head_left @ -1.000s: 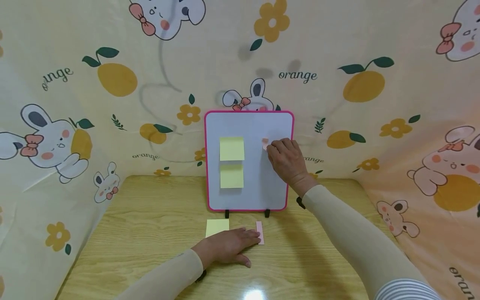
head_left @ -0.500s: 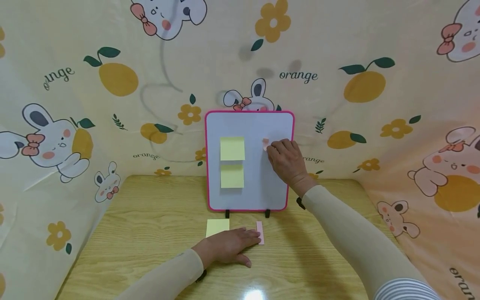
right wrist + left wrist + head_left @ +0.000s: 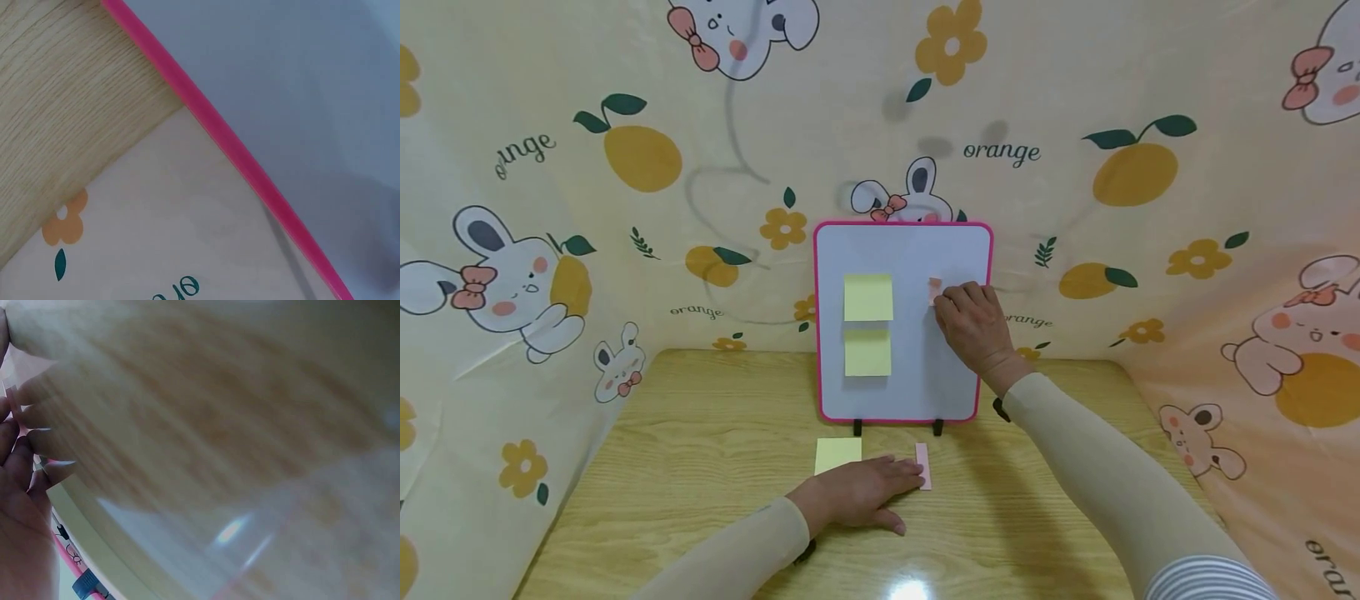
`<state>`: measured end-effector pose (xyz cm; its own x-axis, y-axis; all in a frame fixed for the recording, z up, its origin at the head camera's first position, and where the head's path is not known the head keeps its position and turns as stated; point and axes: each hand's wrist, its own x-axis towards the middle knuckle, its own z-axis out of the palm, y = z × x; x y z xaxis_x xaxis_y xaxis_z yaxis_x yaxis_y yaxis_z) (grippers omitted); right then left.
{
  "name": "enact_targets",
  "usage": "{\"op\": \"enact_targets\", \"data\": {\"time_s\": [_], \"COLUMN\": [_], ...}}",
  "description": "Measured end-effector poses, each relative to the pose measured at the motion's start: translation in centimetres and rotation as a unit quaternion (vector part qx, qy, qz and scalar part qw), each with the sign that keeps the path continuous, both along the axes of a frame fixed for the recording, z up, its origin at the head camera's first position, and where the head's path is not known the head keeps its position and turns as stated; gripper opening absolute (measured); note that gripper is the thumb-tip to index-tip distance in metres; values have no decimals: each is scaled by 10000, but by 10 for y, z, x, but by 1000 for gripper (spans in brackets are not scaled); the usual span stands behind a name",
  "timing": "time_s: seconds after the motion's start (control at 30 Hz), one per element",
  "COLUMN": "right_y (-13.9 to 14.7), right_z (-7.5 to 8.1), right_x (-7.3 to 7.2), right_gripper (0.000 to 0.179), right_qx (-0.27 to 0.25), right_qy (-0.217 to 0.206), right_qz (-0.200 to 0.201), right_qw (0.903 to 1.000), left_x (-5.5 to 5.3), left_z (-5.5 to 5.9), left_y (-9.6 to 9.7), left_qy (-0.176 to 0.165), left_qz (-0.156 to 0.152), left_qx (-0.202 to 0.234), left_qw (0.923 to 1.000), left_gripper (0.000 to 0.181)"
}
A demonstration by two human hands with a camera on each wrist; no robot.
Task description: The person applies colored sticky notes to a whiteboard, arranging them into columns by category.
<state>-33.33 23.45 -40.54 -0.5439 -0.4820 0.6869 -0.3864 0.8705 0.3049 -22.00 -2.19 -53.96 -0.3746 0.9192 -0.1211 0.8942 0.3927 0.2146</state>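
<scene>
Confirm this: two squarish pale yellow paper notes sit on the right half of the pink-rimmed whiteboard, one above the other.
Not right: the head view shows the two squarish pale yellow paper notes on the left half of the pink-rimmed whiteboard. They do sit one above the other.

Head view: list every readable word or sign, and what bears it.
"orange": rabbit-print backdrop, upper left, slanted.
"orange": backdrop, above the whiteboard's right side.
"orange": backdrop, small, left of the whiteboard.
"range": backdrop, right of the whiteboard, first letter unclear.
"ora": backdrop, lower right, rest cut off by the frame.
No lettering shows on the whiteboard or yellow sticky notes.
</scene>
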Motion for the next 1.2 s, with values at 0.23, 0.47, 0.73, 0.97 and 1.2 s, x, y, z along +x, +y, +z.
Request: {"op": "enact_targets", "data": {"time_s": [0.23,0.47,0.73,0.97,1.2], "right_y": [0,4,12,16,16], "right_z": [-7,-18,-32,-42,-45], "right_x": [-3,0,7,14,16], "right_gripper": [15,17,31,47,51], "right_qx": [-184,-202,-259,-33,59], "right_qy": [-68,-110,-195,-345,-401], "right_qz": [49,215,175,-57,-59], "right_qw": [9998,9995,9993,9994,9992], "left_x": [0,-1,-1,0,2], "left_z": [0,-2,-2,6,17], "left_y": [0,0,0,3,9], "left_qy": [-15,-42,-44,-154,428], "left_qz": [-27,-15,7,110,135], "left_qx": [-22,-1,-13,-121,-72], "left_qw": [10000,10000,10000,9997,9990], "left_gripper": [76,76,76,74,56]}}
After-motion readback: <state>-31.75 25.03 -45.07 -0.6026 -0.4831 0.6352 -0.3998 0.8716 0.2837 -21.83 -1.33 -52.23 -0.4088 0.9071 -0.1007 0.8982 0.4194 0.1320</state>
